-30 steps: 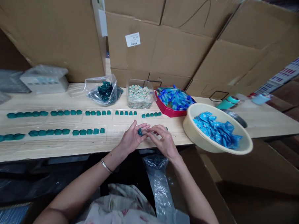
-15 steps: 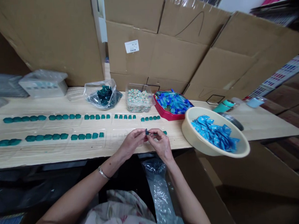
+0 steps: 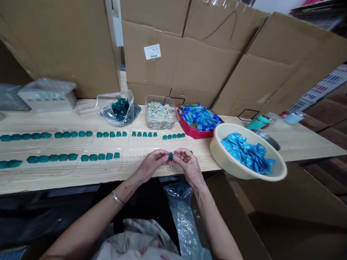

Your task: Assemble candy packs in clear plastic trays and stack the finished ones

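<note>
Above the table's front edge, my left hand and my right hand meet, fingertips closed on one small dark green piece between them. Its exact kind is too small to make out. Beneath and beside the hands lies a clear plastic tray, partly covered by them. Similar green pieces sit in clear trays in two rows: a back row and a front row. A clear bag behind them holds more dark green pieces.
A clear tub of small pale chips and a red tray of blue sticks stand at the back. A cream basin with blue packets overhangs the front edge at right. Tall cardboard walls the back; a green bottle stands farther right.
The small green piece between my fingertips has turned and shows more of its face. My right fingers have shifted slightly. The whole view has moved a little.
</note>
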A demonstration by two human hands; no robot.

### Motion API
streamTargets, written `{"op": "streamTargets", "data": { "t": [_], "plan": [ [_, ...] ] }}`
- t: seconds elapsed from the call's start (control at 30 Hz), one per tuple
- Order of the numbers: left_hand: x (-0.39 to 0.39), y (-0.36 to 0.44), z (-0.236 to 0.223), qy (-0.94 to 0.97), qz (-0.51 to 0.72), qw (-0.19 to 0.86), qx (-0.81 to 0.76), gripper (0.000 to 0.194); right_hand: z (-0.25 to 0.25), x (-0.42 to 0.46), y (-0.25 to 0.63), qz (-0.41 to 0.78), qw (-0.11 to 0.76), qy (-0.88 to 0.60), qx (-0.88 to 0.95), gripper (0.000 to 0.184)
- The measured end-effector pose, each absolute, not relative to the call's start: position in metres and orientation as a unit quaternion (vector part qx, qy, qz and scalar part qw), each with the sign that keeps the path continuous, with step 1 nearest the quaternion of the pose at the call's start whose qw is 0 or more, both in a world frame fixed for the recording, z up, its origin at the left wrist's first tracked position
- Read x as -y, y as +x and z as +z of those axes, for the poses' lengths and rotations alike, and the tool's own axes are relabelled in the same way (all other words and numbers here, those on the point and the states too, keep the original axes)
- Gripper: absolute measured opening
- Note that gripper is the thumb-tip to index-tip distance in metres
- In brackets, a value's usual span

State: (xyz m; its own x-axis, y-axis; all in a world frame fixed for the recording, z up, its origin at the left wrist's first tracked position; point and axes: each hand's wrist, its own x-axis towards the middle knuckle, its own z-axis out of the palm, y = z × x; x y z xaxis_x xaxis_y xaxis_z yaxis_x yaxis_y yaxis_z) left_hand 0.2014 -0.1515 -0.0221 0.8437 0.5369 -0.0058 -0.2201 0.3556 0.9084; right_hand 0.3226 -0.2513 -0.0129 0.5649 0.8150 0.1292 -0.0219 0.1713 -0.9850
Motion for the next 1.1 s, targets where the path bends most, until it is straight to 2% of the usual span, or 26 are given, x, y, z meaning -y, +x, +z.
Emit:
{"op": "streamTargets", "data": {
  "t": [0.17, 0.3, 0.5, 0.67, 0.8, 1.0, 1.1],
  "plan": [
    [0.154, 0.2, -0.024, 0.51, 0.225, 0.813, -0.169, 0.025, -0.015, 0.251, 0.319, 0.307, 0.661, -0.583, 0.358, 0.023],
    [0.157, 0.202, -0.024, 0.521, 0.264, 0.79, -0.184, 0.022, -0.019, 0.251, 0.317, 0.238, 0.656, -0.611, 0.373, 0.02],
    [0.155, 0.203, -0.021, 0.411, 0.267, 0.854, -0.172, 0.023, -0.027, 0.255, 0.322, 0.145, 0.628, -0.662, 0.382, 0.016],
    [0.153, 0.202, -0.026, 0.518, 0.26, 0.79, -0.2, 0.022, -0.009, 0.265, 0.316, 0.094, 0.535, -0.659, 0.52, 0.027],
    [0.155, 0.201, -0.028, 0.577, 0.251, 0.75, -0.203, 0.022, -0.004, 0.267, 0.315, 0.042, 0.46, -0.655, 0.599, 0.024],
    [0.158, 0.196, -0.024, 0.598, 0.204, 0.751, -0.194, 0.028, -0.001, 0.275, 0.326, 0.089, 0.461, -0.655, 0.591, 0.02],
    [0.162, 0.189, -0.022, 0.691, 0.215, 0.659, -0.206, 0.028, 0.008, 0.279, 0.345, 0.073, 0.462, -0.667, 0.579, 0.016]
  ]
}}
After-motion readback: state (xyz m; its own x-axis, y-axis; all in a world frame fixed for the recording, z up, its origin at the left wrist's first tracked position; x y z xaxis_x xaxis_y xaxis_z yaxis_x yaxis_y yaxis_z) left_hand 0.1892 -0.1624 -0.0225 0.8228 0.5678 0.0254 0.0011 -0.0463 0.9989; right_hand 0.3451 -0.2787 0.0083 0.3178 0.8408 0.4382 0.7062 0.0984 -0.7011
